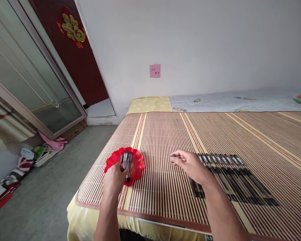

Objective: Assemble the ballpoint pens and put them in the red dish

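Note:
My left hand (114, 177) is at a red scalloped plate (139, 160), its thumb and fingers closed on a small bunch of pens (126, 160). The pens have clear barrels and black ends, and they lie over the plate. My right hand (188, 164) hovers over the mat right of the plate. Its fingertips are curled together, with nothing showing in them. Beneath and beyond the right hand, a row of similar pens (228, 174) lies side by side, slanting on the mat. My right hand and forearm hide part of the row.
A striped bamboo mat (160, 134) covers the bed, with a yellow sheet (90, 221) hanging at the front edge. A pink note (155, 71) is stuck to the white wall. Clothes and papers (22, 167) lie on the floor at left, near a glass-panelled door (37, 67).

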`<move>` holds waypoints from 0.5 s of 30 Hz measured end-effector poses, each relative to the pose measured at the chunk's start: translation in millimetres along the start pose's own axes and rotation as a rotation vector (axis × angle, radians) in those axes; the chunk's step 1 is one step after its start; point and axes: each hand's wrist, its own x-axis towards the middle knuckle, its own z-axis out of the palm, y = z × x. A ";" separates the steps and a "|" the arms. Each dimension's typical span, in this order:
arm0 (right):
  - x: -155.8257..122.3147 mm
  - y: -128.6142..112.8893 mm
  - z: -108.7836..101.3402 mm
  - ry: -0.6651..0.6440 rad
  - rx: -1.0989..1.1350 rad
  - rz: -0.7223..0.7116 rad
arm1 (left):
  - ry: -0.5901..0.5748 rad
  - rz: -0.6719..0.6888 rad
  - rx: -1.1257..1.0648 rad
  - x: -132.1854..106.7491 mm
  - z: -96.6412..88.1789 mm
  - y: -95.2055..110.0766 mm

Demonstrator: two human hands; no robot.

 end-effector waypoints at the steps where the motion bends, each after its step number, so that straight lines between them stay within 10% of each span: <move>1: -0.1 -0.8 0.4 -0.002 -0.007 0.003 | 0.010 0.000 -0.022 -0.7 -0.7 -0.1; 15: -1.6 -2.8 0.3 -0.001 -0.035 0.004 | 0.048 0.050 -0.057 -2.6 -2.6 -2.4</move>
